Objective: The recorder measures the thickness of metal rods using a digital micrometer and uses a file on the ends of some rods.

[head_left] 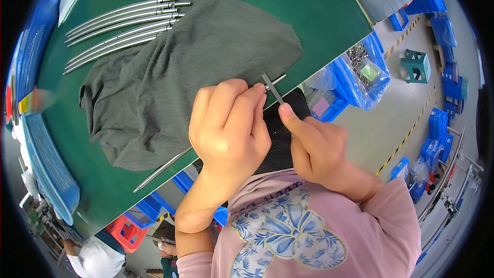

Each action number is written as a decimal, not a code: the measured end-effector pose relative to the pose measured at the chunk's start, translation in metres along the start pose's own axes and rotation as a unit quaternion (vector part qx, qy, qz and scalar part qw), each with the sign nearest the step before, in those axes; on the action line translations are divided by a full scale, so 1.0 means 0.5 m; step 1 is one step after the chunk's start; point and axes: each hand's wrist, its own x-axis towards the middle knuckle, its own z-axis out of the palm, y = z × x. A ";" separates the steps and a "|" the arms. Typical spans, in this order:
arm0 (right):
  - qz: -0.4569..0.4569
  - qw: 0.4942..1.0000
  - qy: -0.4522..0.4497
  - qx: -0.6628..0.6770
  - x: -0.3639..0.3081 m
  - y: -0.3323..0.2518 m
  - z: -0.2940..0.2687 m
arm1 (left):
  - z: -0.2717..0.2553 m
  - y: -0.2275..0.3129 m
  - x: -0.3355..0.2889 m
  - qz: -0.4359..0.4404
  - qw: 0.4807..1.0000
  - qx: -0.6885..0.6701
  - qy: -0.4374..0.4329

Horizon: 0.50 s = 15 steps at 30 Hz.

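My left hand [229, 123] is closed around a thin shiny metal rod [162, 170], near its far right end. The rod slants across the table's front edge, and its middle is hidden behind the hand. In my right hand [319, 146], thumb and fingers pinch a narrow flat grey strip [272, 89] that looks like a small file. The strip crosses the rod just beyond my left fingertips and seems to touch it. Under and beyond the left hand spreads a crumpled dark grey cloth [206, 46]. Several similar rods [121, 18] lie side by side at the far left, some ends resting on the cloth.
The table [329, 10] has a green top. Past its right edge stand a blue bin of small metal parts [360, 67] and a green stool [416, 67]. Blue baskets [49, 159] line the left side. A red stool [127, 232] and another person [98, 257] are at lower left.
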 end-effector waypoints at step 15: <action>-0.049 0.992 0.116 0.021 0.001 0.026 0.059 | -0.001 -0.001 0.000 0.012 1.000 0.005 -0.020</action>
